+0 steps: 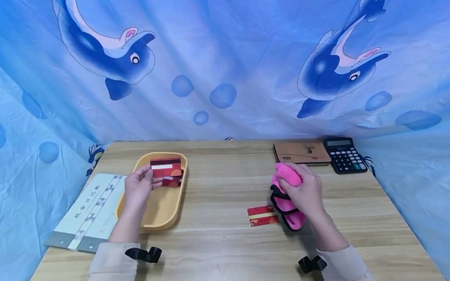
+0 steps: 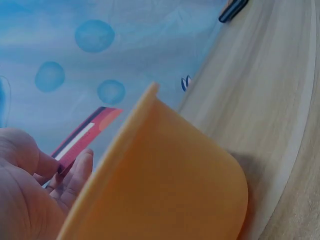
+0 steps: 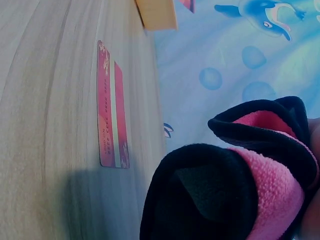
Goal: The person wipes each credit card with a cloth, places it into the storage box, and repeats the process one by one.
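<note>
My left hand (image 1: 139, 186) pinches a red card (image 1: 166, 167) with a dark stripe and a white strip, held above the yellow tray (image 1: 162, 225). Another red card (image 1: 171, 180) shows in the tray, partly behind the held one. In the left wrist view, thumb and fingers grip the card (image 2: 82, 140) by one end, beside the tray's wall (image 2: 190, 175). My right hand (image 1: 306, 189) grips a bunched pink cloth with black edging (image 1: 288, 205), raised over the table. Left of the cloth, a red card with a pale stripe (image 1: 259, 216) lies flat on the tabletop.
A pale folder with printed characters (image 1: 96, 206) lies left of the tray, partly beside its rim. At the back right are a brown notebook (image 1: 300, 152) and a black calculator (image 1: 345, 156). A blue dolphin-print curtain (image 1: 243, 61) hangs behind the table.
</note>
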Demonstrator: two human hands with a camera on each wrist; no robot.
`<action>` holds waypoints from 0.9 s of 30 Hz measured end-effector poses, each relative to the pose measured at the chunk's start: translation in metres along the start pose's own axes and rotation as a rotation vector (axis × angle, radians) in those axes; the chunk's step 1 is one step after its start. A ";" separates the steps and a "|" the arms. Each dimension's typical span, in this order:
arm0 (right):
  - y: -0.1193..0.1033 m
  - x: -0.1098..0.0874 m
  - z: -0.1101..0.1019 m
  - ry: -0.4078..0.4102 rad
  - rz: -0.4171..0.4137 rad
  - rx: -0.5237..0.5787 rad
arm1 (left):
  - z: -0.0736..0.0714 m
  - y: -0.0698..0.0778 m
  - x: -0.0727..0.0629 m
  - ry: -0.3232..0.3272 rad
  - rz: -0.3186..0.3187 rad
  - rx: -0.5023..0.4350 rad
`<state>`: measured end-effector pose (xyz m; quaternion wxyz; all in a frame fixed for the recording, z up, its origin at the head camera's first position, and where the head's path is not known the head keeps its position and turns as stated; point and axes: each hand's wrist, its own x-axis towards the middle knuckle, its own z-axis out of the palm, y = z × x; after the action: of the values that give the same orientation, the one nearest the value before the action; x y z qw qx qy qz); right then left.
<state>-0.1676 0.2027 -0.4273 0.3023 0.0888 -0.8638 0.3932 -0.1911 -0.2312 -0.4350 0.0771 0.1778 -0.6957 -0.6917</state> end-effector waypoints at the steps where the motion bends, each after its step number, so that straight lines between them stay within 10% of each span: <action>1: 0.000 0.000 0.000 -0.002 0.002 0.003 | 0.000 -0.002 0.001 -0.005 -0.002 0.011; 18: 0.003 -0.003 0.000 -0.028 0.010 0.009 | -0.005 -0.023 0.012 -0.123 0.004 0.208; 27: 0.007 -0.003 0.000 -0.010 0.005 -0.001 | -0.009 -0.023 0.012 -0.030 0.082 0.501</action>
<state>-0.1680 0.2071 -0.4335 0.2970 0.0888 -0.8657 0.3930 -0.1958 -0.2433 -0.4590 0.0482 0.1528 -0.8531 -0.4966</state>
